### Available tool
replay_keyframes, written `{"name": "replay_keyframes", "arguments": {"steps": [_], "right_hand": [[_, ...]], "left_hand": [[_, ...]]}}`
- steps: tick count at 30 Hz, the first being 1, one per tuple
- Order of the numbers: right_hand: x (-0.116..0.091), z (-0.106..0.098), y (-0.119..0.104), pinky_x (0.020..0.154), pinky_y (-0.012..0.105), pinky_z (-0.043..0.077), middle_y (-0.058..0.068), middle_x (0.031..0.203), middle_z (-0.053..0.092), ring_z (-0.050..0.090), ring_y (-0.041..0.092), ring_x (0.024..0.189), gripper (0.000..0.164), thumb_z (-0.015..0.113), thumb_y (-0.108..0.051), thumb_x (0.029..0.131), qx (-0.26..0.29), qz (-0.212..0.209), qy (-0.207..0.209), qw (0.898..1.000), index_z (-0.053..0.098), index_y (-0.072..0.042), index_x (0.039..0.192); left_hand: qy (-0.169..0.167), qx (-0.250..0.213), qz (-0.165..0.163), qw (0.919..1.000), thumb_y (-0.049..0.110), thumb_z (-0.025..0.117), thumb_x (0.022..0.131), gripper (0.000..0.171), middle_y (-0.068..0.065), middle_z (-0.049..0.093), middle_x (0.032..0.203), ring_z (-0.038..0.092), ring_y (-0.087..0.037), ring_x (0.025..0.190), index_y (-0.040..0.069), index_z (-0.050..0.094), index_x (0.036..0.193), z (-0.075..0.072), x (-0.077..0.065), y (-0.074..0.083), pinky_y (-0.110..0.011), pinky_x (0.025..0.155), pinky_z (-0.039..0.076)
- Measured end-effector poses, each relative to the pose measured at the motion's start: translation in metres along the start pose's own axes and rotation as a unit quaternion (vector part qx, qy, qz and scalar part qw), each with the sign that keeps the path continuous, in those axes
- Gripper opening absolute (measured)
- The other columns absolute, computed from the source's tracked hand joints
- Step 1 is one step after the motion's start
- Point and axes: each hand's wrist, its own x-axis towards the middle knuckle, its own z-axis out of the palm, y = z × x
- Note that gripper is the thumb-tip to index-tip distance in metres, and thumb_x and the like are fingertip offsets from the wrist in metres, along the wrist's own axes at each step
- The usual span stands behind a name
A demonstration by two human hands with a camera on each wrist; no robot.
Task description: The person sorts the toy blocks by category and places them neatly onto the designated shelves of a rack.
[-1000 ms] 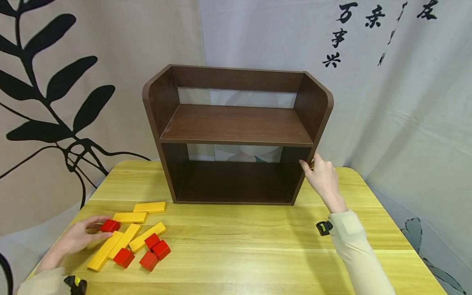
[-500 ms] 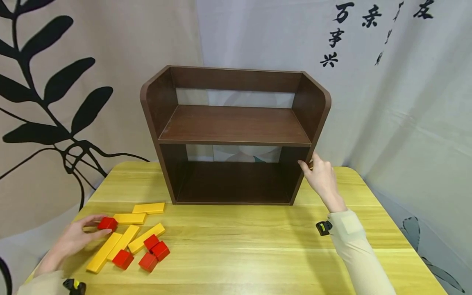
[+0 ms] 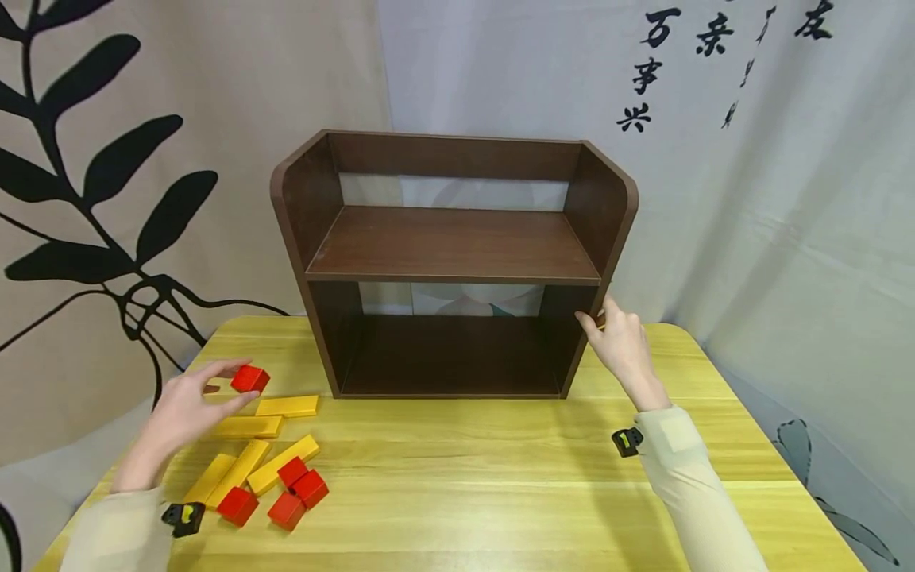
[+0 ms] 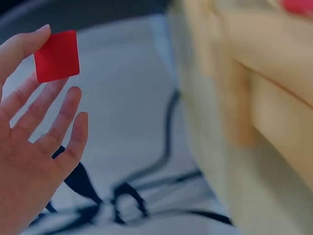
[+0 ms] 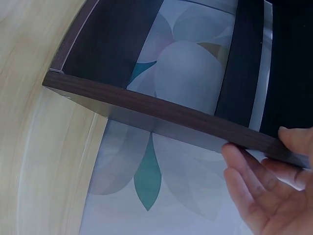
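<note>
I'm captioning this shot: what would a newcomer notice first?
Probably the dark brown shelf, standing toward the back of the table, its side gripped by the right hand. Then, likely, the red block pinched in the left hand, near the yellow strips and other red blocks lying on the table.

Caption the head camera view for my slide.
Left hand pinches a red block near yellow blocks on the table while the right hand grips the side of the brown shelf.
</note>
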Motion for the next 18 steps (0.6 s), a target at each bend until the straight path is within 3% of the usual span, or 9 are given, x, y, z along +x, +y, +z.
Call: {"name": "replay_keyframes", "arguments": {"steps": [3,8,13,18], "right_hand": [[0.0,0.0,0.0,0.061,0.047,0.051,0.024,0.092,0.069,0.066,0.038,0.072,0.035,0.056,-0.033,0.095,-0.002,0.001,-0.002,1.0,0.054,0.001,0.098],[0.0,0.0,0.0,0.059,0.045,0.049,0.024,0.092,0.068,0.065,0.036,0.068,0.035,0.056,-0.033,0.095,-0.002,0.0,-0.002,1.0,0.054,0.001,0.098],[0.0,0.0,0.001,0.058,0.045,0.049,0.023,0.091,0.068,0.064,0.034,0.066,0.034,0.057,-0.033,0.095,-0.001,0.0,-0.001,1.0,0.054,0.001,0.097],[0.0,0.0,0.001,0.057,0.043,0.048,0.024,0.092,0.068,0.063,0.032,0.065,0.034,0.056,-0.034,0.095,-0.001,-0.001,-0.005,1.0,0.053,0.001,0.097]], "left_hand": [[0.018,0.005,0.033,0.9993,0.02,0.076,0.08,0.049,-0.023,0.065,0.111,0.059,-0.039,0.098,-0.001,0.059,0.121,0.002,0.014,0.025,-0.044,0.077,0.052],[0.037,0.005,0.085,0.9956,0.012,0.078,0.076,0.048,-0.023,0.065,0.114,0.061,-0.038,0.095,0.0,0.061,0.12,0.003,0.035,0.07,-0.053,0.077,0.053],[0.045,-0.01,0.134,0.9899,0.014,0.079,0.076,0.047,-0.017,0.066,0.116,0.062,-0.033,0.095,0.005,0.063,0.12,0.004,0.055,0.11,-0.049,0.078,0.055],[0.06,-0.031,0.193,0.9788,0.015,0.081,0.075,0.048,-0.013,0.067,0.112,0.063,-0.027,0.093,0.006,0.065,0.119,0.007,0.073,0.142,-0.043,0.078,0.056]]}}
